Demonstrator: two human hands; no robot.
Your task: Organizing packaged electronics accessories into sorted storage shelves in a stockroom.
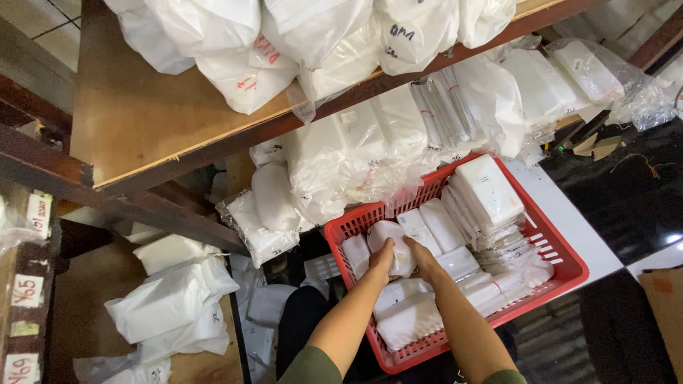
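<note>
Setting: storeroom seen from above, with a wooden shelf (142, 114) across the upper left carrying plump white bags (249, 43), and more clear-wrapped white packs (356, 156) stacked below it toward 12 o'clock.
Floor side: at 8 o'clock of the view, loose white packets (171, 299) lie on a lower shelf beside paper labels on the upright.
Basket: red plastic basket (569, 267) sits at the centre right, resting partly on a white bench (569, 213); it is packed with white wrapped bundles.
Thing in hand: white packet (393, 245), near the basket's 10 o'clock corner, standing among its neighbours rather than lifted clear.
Left hand: left hand (382, 257) comes in from 6 o'clock, forearm straight, fingers curled over the packet's near-left edge; its grip looks clenched on the packet.
Right hand: right hand (425, 257) lies just beside it, wrist bent inward, fingers pressing the packet's right side; grasping the same packet, it seems, though the fingertips are hidden behind it.
Step in hand, as a judgement: both hands are seating or drawing out one packet in the basket's far-left row; which of the two cannot be told.
Next move calls for: an even two-sided hold and a straight path, since the neighbouring bundles (441, 224) sit touching it and could be dragged askew.
Tall stack: at 1 o'clock in the basket, a leaning pile of flat packs (487, 192) stands well apart from the hands.
</note>
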